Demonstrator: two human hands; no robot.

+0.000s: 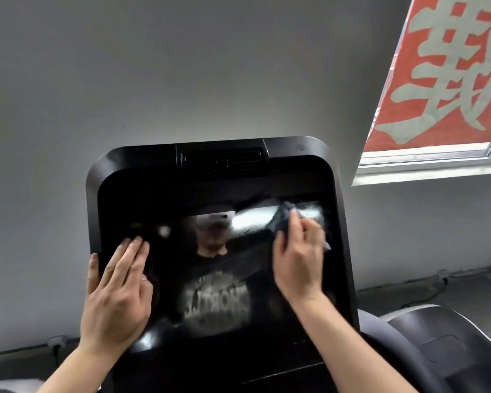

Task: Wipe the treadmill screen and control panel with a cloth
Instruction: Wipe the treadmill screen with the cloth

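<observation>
I'm looking at an indoor exercise room, black treadmill console (221,251) up close, plain grey wall (125,80) behind, window (425,160) with red banner (442,75) bearing large characters, cables along the floor.

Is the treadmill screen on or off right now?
Off, as far as it shows: the treadmill screen is dark glass giving only reflections, no lit display. The right hand holds the cloth against it.

Behind where we grip, we see a plain grey wall (153,66). Up and to the right of the grip, a window (425,163) with a white sill carries a red banner (442,66) with pale characters. Cables (408,282) run low along the wall.
</observation>
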